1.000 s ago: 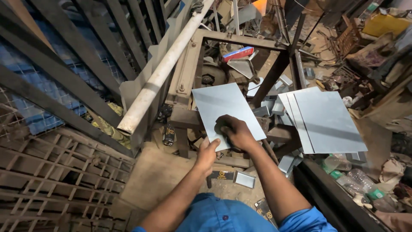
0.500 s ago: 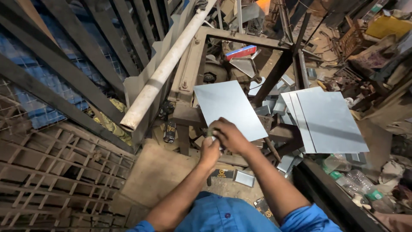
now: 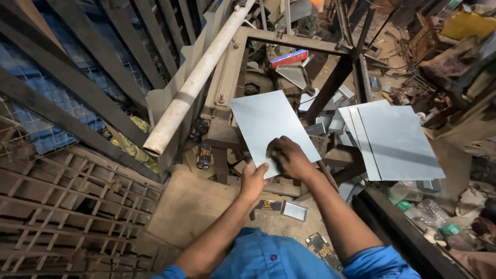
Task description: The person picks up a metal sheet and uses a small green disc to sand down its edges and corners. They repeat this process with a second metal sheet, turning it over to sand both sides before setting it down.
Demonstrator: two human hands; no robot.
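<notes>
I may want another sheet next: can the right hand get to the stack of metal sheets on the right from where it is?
Probably yes. The right hand lies on the near end of the metal sheet, which the left hand also holds. The stack of sheets lies uncovered to its right, with only low scrap between them.

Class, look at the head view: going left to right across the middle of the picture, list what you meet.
Rusty metal grating → pale pipe → grey metal sheet held by the left hand and right hand → stack of metal sheets → plastic bottles.
</notes>
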